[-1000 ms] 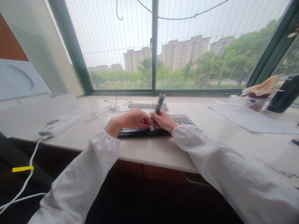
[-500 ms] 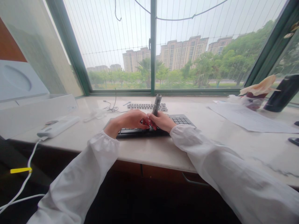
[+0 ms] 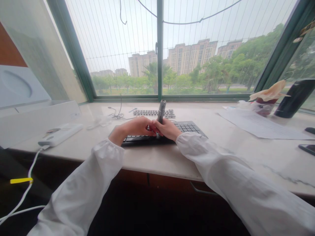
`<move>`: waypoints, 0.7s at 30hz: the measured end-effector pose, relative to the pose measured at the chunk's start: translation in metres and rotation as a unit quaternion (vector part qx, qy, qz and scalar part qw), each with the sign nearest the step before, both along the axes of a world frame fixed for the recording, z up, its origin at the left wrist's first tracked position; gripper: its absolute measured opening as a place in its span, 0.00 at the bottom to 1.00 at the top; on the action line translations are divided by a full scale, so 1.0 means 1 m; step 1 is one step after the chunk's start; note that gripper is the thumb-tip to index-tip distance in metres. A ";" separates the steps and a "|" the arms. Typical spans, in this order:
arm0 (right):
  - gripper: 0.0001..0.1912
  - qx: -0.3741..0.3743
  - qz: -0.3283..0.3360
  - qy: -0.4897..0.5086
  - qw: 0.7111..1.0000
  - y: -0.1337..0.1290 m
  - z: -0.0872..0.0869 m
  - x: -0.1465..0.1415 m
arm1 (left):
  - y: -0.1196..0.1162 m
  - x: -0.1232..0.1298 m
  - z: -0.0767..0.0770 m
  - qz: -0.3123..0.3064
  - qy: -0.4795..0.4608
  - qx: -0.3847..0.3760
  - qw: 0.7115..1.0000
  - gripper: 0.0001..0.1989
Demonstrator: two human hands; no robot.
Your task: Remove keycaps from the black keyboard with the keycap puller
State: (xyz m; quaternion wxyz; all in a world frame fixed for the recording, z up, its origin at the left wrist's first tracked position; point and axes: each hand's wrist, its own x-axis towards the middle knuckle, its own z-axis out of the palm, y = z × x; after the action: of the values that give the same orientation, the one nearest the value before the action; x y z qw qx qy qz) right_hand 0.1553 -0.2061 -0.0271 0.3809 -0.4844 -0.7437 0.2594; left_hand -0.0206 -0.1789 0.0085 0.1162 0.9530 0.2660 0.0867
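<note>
As right hand (image 3: 168, 127) shifts leftward, tool (image 3: 161, 111) steeper

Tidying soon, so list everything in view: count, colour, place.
Keyboard: one, black, centre
Keycaps: many, grey, behind keyboard
Pen-like tool: one, dark grey, above keyboard
Thin cable: one, dark, beside keycaps
Plastic: uncountable, clear, left
Corded block: one, white, left
Tag: one, yellow, on cord
Box: one, white, left
Paper: count unclear, white, right
Bottle: one, black, right
Cup: one, red, beside bottle
Flat objects: two, black, right edge
Desk: one, off-white, central
Window: one, green-framed, rear
Trees: many, green, outside
Buildings: several, beige, outside
Left hand, right hand: one each, bare, keyboard
Sleeves: two, white, forearms
</note>
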 end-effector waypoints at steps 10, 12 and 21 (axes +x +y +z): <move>0.17 0.021 0.030 -0.005 0.999 -0.003 0.003 0.001 | 0.003 -0.002 -0.004 0.003 -0.035 -0.079 0.996 0.14; 0.17 0.037 0.023 -0.011 0.999 -0.004 0.002 0.000 | 0.005 -0.003 -0.005 0.008 -0.039 -0.078 0.996 0.14; 0.12 0.083 -0.017 -0.017 0.996 -0.009 0.006 -0.001 | 0.011 -0.002 -0.011 0.031 -0.038 -0.090 0.995 0.16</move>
State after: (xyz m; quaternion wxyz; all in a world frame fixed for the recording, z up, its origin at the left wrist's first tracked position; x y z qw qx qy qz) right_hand 0.1547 -0.2155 -0.0214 0.4109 -0.4681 -0.7609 0.1820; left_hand -0.0228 -0.1679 -0.0027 0.2087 0.9261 0.2973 0.1019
